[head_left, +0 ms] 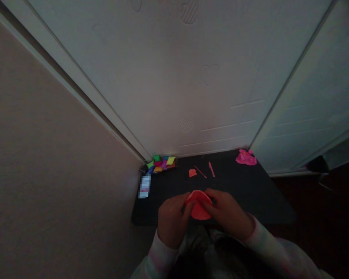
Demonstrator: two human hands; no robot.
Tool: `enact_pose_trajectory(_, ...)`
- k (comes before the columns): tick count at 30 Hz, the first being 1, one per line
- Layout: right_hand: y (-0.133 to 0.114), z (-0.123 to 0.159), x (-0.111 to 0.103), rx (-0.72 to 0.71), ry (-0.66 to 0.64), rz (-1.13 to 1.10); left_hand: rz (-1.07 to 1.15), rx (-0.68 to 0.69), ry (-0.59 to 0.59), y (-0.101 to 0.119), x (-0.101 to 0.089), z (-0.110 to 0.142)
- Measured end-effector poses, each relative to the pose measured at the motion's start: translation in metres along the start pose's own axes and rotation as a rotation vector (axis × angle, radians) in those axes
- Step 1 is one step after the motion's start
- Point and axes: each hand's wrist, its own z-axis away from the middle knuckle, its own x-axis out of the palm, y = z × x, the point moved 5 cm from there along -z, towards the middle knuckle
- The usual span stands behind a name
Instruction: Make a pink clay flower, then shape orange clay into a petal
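Note:
Both of my hands pinch a flat, round piece of red clay point(199, 207) held just above the near edge of a small dark table point(250, 193). My left hand point(171, 219) grips its left rim with fingers closed. My right hand point(225, 211) holds its right side, thumb on top. Pale sleeves cover both wrists.
On the table lie a small red clay bit point(192, 173), two thin pink modelling tools point(211, 169), a pink clay lump point(246, 158) at the far right, and a bag of coloured clay packs point(160, 163) at the far left. White door panels rise behind; a beige wall stands left.

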Motion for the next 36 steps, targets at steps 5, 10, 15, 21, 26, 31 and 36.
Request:
enact_pose_trajectory(5,0.0,0.0,0.001,-0.011,-0.011,0.0,-0.053,0.055,0.039,0.003,-0.001,-0.001)
enact_pose_trajectory(10,0.004,-0.001,0.0,0.026,-0.016,-0.034,0.014,0.066,0.066,0.003,0.001,-0.005)
enact_pose_trajectory(15,0.005,0.0,0.0,0.035,-0.017,-0.045,0.037,0.096,0.117,0.006,-0.002,-0.006)
enact_pose_trajectory(21,0.003,0.001,0.0,0.016,-0.013,-0.051,0.091,0.08,0.102,0.006,-0.003,-0.005)
enact_pose_trajectory(26,0.004,0.001,0.004,-0.001,-0.044,-0.073,0.176,0.062,0.1,0.005,-0.003,-0.004)
enact_pose_trajectory(31,0.0,0.002,0.004,-0.045,-0.019,-0.17,0.296,-0.037,0.131,0.0,-0.005,-0.001)
enact_pose_trajectory(36,-0.005,0.003,-0.01,-0.146,0.168,-0.298,0.352,-0.161,0.078,-0.008,0.001,0.0)
